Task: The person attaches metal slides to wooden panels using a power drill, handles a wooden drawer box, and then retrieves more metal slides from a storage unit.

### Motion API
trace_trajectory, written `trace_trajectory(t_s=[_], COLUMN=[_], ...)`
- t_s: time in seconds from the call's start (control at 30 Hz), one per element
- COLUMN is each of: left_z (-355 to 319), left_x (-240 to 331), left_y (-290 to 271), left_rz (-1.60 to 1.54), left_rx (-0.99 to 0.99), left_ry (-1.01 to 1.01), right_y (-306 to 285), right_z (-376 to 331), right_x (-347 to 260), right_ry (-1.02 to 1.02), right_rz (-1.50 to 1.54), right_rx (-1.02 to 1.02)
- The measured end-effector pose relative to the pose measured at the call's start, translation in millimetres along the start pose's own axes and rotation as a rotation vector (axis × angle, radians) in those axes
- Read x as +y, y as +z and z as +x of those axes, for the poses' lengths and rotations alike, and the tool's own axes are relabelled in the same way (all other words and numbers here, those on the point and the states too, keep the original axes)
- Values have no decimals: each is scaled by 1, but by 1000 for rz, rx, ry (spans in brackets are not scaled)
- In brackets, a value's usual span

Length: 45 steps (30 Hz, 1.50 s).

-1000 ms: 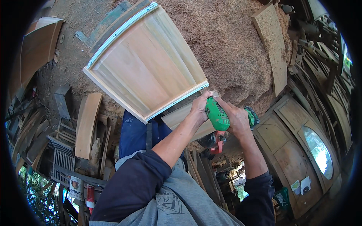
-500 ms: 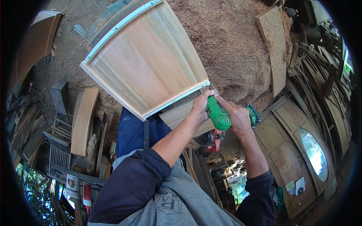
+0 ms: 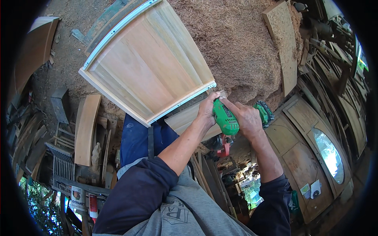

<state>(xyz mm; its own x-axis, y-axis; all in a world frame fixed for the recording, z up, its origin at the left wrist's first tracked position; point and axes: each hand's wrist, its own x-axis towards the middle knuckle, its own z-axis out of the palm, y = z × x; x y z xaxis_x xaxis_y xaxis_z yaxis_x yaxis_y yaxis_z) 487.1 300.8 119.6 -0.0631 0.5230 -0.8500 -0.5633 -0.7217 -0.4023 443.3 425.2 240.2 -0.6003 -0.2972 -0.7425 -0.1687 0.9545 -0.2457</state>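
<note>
Drill (image 3: pixel 225 120) tip hidden behind both hands (image 3: pixel 230 114).

Bright daylight falls from above onto the pale framed wooden panel (image 3: pixel 147 65) and the mound of tan sawdust (image 3: pixel 236 43) ahead of me, lighting both evenly with only soft shadows and no harsh glare, and my hands and forearms are sunlit too. The stacked timber at the lower left and under my arms sits in deep shade, while the oval glass pane in the brown door (image 3: pixel 328 155) shines washed-out white. The centre is sharp, but the fisheye bends straight edges toward the rim, where the picture darkens to a black ring.
</note>
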Motion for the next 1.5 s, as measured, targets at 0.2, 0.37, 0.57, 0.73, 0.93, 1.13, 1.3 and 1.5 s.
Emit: trace_trajectory(t_s=[0.2,0.37,0.57,0.73,0.93,1.13,1.3,1.5], left_z=[-5,3,4,7,-27,-9,8,12], left_x=[2,3,3,3,54,134,162,156], left_y=[5,-5,-2,-18,-40,40,85,82], left_rz=[17,1,44,145,1511,2872,3307,3184], left_rx=[35,-2,-13,27,225,-273,-262,-394], left_ry=[24,29,31,157,775,1931,1112,1354], right_y=[-6,-9,-9,-11,-7,25,62,172], right_z=[2,6,3,5,0,-42,-79,-101], right_x=[-4,-7,-1,-9,-7,-32,-41,-46], right_ry=[3,-67,-62,-93,-89,-39,84,558], right_rz=[-1,-53,-79,-112,-156,-120,-13,333], right_rx=[-10,10,43,64,138,375,237,180])
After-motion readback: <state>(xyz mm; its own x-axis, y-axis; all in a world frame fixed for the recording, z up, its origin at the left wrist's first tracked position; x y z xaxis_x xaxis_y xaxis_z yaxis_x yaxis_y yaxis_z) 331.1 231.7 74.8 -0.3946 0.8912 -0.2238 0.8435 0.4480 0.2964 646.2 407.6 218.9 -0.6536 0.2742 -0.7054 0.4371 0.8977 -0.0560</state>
